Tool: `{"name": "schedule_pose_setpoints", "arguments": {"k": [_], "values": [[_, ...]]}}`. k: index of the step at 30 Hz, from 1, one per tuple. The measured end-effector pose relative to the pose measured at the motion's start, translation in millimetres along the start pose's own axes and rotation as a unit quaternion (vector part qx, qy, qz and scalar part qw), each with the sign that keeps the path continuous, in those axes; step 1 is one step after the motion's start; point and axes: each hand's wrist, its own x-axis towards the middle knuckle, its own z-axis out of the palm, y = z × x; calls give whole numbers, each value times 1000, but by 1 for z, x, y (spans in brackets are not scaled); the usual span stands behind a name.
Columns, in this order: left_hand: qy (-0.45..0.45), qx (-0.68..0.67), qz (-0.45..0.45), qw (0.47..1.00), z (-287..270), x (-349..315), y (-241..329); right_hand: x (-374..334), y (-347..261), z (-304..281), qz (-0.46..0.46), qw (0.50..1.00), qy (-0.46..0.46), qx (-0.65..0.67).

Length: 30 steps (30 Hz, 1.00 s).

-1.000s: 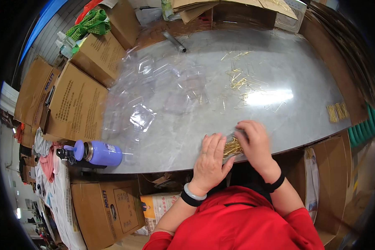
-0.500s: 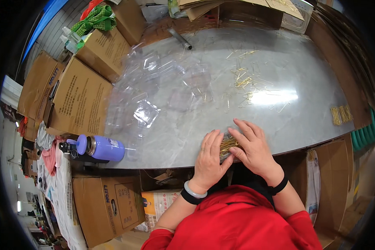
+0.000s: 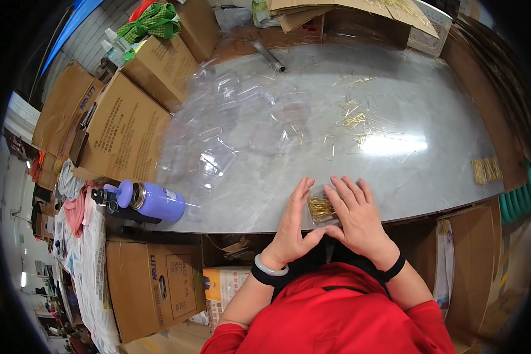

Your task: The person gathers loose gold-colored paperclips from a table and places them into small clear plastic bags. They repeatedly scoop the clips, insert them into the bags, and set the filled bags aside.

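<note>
Left hand [image 3: 289, 225]: pretty open, just beside clear plastic box [image 3: 323, 223], thin gold wires [image 3: 321, 207] inside
Right hand [image 3: 361, 222]: fanned wide, overlapping box

Worktop [image 3: 259, 189]: grey, faintly marbled
Wire pieces [image 3: 321, 207] at near edge: gold
Wire bundles [image 3: 485, 170] by right edge: gold
Bottle [image 3: 164, 202] at near left corner: purple-blue
Cartons [image 3: 123, 133] along left edge: brown, dark print
Cloth [image 3: 153, 21] atop the cartons: green check
Shirt [image 3: 336, 310]: red
Bracelet [image 3: 270, 268]: whitish
Wristbands [image 3: 394, 268]: black

A grey table [image 3: 265, 189] bears scattered gold wires [image 3: 355, 120] and clear plastic cases [image 3: 218, 157]
</note>
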Motion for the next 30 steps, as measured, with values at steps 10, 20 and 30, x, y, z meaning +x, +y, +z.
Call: {"name": "schedule_pose_setpoints", "arguments": {"k": [10, 20, 30], "values": [[72, -275, -41, 958, -1, 5, -1, 2, -8, 9, 16, 1000, 16, 13], [67, -47, -19, 996, 0, 2, -6, 1, 3, -3, 25, 999, 2, 20], [-4, 244, 67, 968, 10, 7, 4, -6, 18, -16, 92, 987, 11, 129]]}}
